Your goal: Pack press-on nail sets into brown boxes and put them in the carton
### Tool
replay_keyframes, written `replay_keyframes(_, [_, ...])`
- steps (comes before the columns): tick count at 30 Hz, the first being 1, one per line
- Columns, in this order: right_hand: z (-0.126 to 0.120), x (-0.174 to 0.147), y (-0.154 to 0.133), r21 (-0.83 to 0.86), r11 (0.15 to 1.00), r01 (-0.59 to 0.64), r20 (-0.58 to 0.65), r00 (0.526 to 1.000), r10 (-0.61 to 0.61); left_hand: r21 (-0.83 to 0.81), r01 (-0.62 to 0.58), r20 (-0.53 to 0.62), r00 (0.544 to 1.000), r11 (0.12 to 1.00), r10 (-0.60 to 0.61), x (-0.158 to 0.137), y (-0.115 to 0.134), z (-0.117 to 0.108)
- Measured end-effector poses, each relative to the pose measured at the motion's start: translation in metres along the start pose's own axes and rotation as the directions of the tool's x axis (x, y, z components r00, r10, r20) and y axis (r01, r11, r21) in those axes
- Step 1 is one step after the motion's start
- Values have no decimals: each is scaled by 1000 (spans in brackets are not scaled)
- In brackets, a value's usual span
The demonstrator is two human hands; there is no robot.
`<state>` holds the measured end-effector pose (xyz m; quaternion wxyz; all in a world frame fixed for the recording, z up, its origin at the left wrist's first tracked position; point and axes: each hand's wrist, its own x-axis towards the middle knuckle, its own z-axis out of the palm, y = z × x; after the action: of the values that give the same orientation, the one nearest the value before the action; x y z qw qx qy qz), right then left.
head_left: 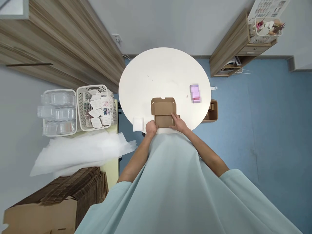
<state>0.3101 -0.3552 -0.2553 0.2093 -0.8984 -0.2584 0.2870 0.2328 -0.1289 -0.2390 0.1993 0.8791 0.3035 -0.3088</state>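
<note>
A pale grey wall (175, 26) meets a blue floor (280, 130) along a grey-brown skirting strip (265, 57). A large wood-grain cabinet (73, 42) stands on the left, with a white socket (116, 38) on the wall beside it, and a smaller wood-grain unit (231, 47) on the right. Between them lies a rounded white table (165, 65); a pale yellow surface (111, 169) shows farther left. The light is soft and even

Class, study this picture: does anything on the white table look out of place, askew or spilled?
Two things, mildly. A dark mark near the blurred pink item interrupts the white table; whether dirt or damage is unclear. The white packet appears to overhang the table's edge, so it looks carelessly placed.
</note>
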Motion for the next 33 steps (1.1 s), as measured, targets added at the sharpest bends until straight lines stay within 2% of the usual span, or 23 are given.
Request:
replay_keyframes(3, [1, -16, 14, 65, 994, -87, -232, 968, 100, 22, -14, 0, 1000, 1000, 14, -1, 1, -2])
replay_keyframes(5, [2, -24, 24, 97, 978, -184, -309, 929, 206, 24, -17, -1, 1000, 1000, 17, -2, 1, -4])
replay_keyframes(6, [2, -27, 28, 111, 967, -229, -295, 922, 253, 24, -18, -3, 1000, 1000, 18, -2, 1, -5])
replay_keyframes(8, [1, -30, 33, 138, 943, -303, -185, 927, 325, 30, -21, -3, 1000, 999, 21, -4, 2, -6])
replay_keyframes(10, [-1, -30, 33, 169, 920, -354, -74, 926, 370, 37, -26, -9, 1000, 999, 26, -6, 4, -7])
replay_keyframes(12, [-6, -29, 30, 210, 904, -373, -34, 921, 388, 37, -23, -20, 1000, 999, 24, -7, 6, -6])
replay_keyframes(16, [-13, -27, 17, 262, 913, -312, -34, 943, 332, 1, -1, -29, 1000, 1000, 1, -7, 11, -4])
replay_keyframes(22, [-13, -18, -10, 235, 946, -225, 26, 974, 225, -71, -3, -45, 999, 997, 0, -7, 12, 3])
replay_keyframes(28, [-17, 3, -20, 128, 945, -301, -3, 953, 304, -90, 24, -45, 999, 996, -28, -7, 11, 11])
replay_keyframes(33, [-20, 13, -24, -95, 934, -344, 74, 933, 351, -75, 47, -41, 998, 996, -50, -10, 13, 14])
